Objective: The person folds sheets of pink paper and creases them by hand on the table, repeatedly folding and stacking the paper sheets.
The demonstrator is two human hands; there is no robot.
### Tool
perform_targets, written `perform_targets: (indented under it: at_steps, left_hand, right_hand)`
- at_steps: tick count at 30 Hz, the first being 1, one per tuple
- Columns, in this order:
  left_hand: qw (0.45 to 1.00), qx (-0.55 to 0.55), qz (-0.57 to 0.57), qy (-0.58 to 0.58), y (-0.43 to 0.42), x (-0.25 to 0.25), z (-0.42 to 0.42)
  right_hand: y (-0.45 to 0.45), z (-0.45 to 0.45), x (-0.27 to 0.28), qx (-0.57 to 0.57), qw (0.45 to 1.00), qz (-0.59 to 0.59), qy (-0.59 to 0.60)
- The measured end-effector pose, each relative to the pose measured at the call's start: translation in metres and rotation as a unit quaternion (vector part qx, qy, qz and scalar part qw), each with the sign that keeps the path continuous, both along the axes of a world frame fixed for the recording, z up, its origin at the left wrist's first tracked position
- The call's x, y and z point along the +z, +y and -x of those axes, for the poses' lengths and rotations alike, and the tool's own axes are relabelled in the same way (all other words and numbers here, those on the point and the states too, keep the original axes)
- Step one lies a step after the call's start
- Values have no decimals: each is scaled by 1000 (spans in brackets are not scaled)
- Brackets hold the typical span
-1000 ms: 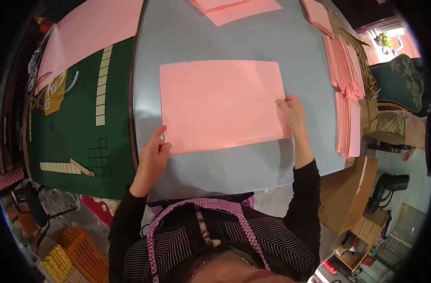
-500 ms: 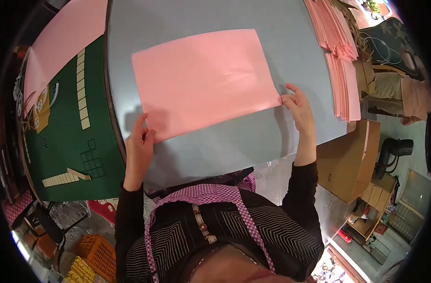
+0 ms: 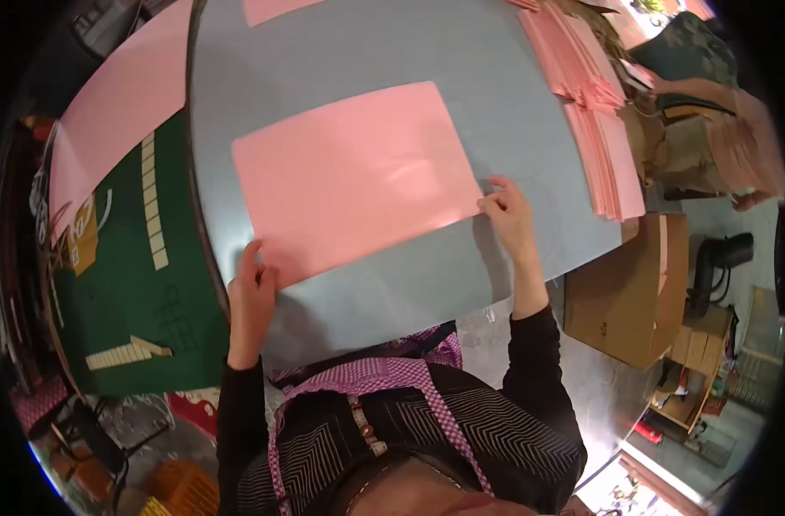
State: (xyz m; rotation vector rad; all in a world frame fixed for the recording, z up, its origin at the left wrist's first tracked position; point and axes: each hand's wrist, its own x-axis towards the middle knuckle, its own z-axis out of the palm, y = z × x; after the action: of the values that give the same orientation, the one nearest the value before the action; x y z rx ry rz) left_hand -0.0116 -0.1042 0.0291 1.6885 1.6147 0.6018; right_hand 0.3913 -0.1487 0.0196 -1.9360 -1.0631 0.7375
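A pink paper sheet [image 3: 358, 176] lies on the grey table [image 3: 392, 275], turned slightly so that its right side is higher. My left hand [image 3: 253, 297] pinches the near left corner between thumb and fingers. At the near right corner, my right hand [image 3: 510, 219] has thumb and index finger closed on the sheet, with its other fingers curled. Both hands are close to the table surface. Light creases show on the sheet's right half.
Stacks of folded pink paper [image 3: 603, 159] lie along the table's right edge. On the left is a green mahjong table [image 3: 186, 344] with rows of tiles [image 3: 152, 202] and a large pink sheet [image 3: 122, 112]. A cardboard box [image 3: 620, 292] stands at the right; beyond it sits another person [image 3: 745, 146].
The sheet has been turned, its right side now higher. My right hand has moved from the sheet's right edge to its near right corner. The view has shifted.
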Motion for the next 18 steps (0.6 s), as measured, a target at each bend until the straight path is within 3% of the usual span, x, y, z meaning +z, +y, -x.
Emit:
perform_targets:
  at_steps: [16, 18]
  left_hand:
    - [1000, 1, -6, 11, -2, -8, 4]
    - [998, -4, -29, 50, -2, -8, 5]
  right_hand:
    - [-2, -3, -10, 4, 999, -15, 37]
    - [-4, -4, -10, 25, 998, -23, -60]
